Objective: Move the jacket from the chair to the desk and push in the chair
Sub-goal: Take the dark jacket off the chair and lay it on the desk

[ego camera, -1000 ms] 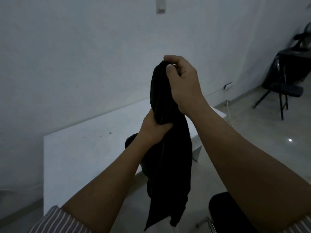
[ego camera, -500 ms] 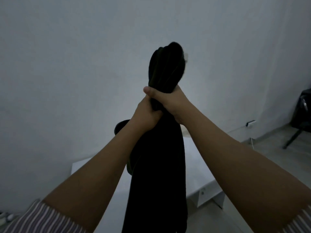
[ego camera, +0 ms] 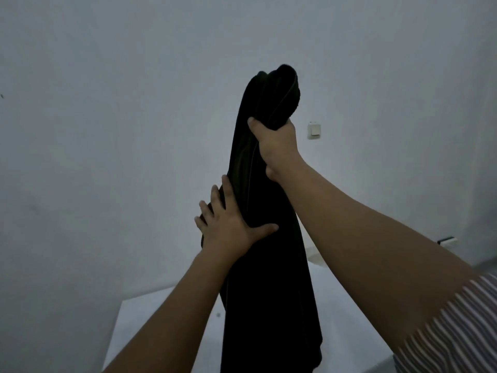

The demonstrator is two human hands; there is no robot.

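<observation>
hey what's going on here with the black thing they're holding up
A person is holding a black jacket up in the air in front of a white wall. The right hand has a closed grip near the bunched top of it, while the left hand lies open and flat against the hanging fabric lower down. The jacket dangles over a white desk below and has not been laid on it yet. No chair is in view.

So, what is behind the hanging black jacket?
The white desk and the wall with a switch. The jacket covers the desk's middle part.
</observation>
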